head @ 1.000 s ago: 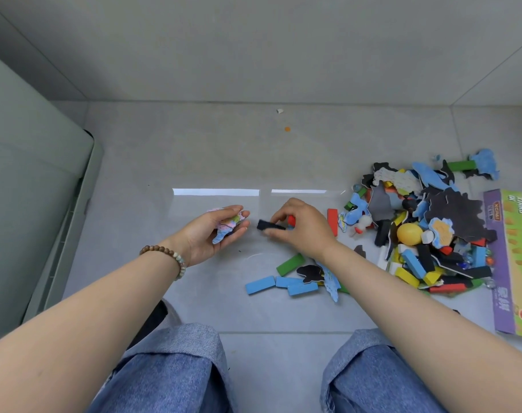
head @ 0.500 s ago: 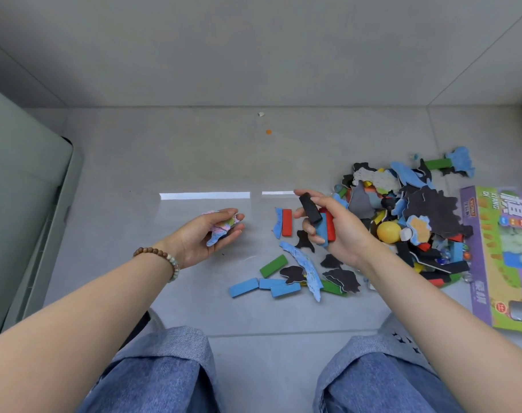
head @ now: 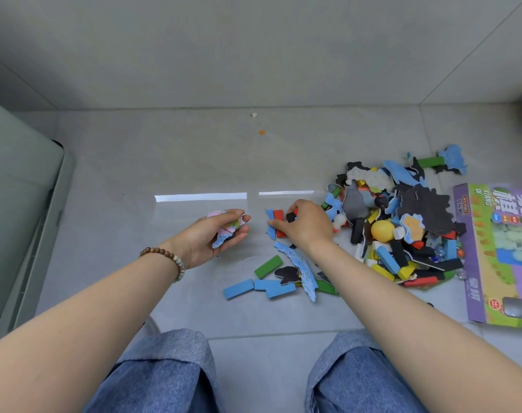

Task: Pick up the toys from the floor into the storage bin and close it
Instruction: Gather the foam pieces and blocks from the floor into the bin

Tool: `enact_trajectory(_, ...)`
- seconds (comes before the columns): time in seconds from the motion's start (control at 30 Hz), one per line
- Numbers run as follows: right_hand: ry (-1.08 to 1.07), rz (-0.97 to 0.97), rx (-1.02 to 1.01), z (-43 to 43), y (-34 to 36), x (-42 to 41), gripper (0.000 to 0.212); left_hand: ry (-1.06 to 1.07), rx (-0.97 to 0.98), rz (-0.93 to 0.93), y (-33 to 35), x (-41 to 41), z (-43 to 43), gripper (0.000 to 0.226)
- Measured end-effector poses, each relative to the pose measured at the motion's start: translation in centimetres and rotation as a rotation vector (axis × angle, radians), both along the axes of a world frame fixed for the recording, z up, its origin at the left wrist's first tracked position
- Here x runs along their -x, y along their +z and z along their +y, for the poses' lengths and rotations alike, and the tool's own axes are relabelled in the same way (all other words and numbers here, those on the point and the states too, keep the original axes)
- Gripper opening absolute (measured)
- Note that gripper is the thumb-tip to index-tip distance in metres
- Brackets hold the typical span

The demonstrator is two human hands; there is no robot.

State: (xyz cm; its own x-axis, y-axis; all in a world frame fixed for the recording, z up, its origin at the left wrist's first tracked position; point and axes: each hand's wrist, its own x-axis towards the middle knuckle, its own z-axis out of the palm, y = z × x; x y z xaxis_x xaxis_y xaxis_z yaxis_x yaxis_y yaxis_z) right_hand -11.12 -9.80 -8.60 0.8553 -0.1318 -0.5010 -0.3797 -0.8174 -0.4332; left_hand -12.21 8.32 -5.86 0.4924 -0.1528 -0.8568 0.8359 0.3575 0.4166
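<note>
Barely begun, I judge: the left hand cups puzzle pieces, and the right hand pinches a black block. Most toys lie heaped on the floor right of it. The bin waits far left.

A room in a home, seen looking down at a glossy grey tiled floor where it meets a plain grey wall. Scattered children's toys and a colourful toy box lie on the tiles.
</note>
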Motion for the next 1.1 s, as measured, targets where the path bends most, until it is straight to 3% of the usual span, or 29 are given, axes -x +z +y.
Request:
enact_trajectory(0.1, -0.022, 0.015, -0.081, 0.2, -0.5, -0.2, 0.036, -0.006, 0.003, -0.004, -0.1, 0.1, 0.0, 0.007)
enact_trajectory(0.23, -0.241, -0.01, -0.549, -0.8, 0.7, 0.2, 0.024, -0.017, 0.005, -0.008, -0.1, 0.1, 0.1, 0.006)
enact_trajectory(0.4, -0.458, 0.172, -1.098, -3.6, 2.6, 0.5, 0.024, -0.027, 0.007, -0.006, 0.0, 0.1, -0.4, 0.006)
enact_trajectory(0.5, -0.505, 0.17, -1.261, -5.5, 3.5, 0.3, 0.023, -0.039, 0.006, -0.006, 0.0, 0.0, -1.0, 0.006)
enact_trajectory(0.6, -0.444, 0.147, -1.128, -7.2, 3.5, 0.2, 0.016, -0.056, 0.007, -0.008, -0.2, -0.2, -1.7, 0.007)
enact_trajectory(0.67, -0.384, 0.145, -0.988, -7.9, 3.1, 0.4, 0.025, -0.072, 0.015, -0.009, -0.3, -0.3, -2.1, 0.008)
enact_trajectory(0.77, -0.321, 0.094, -0.75, -7.8, 2.6, 0.8, 0.021, -0.087, 0.027, -0.011, -0.4, -0.4, -2.7, 0.01)
enact_trajectory(0.97, -0.082, -0.133, -0.183, -6.5, 0.8, 1.2, 0.034, -0.097, 0.03, -0.008, -0.3, -0.3, -2.9, 0.008)
enact_trajectory(1.1, 0.03, -0.082, 0.111, -5.2, 0.8, 0.5, 0.037, -0.087, 0.022, -0.009, -0.2, -0.4, -2.5, 0.008)
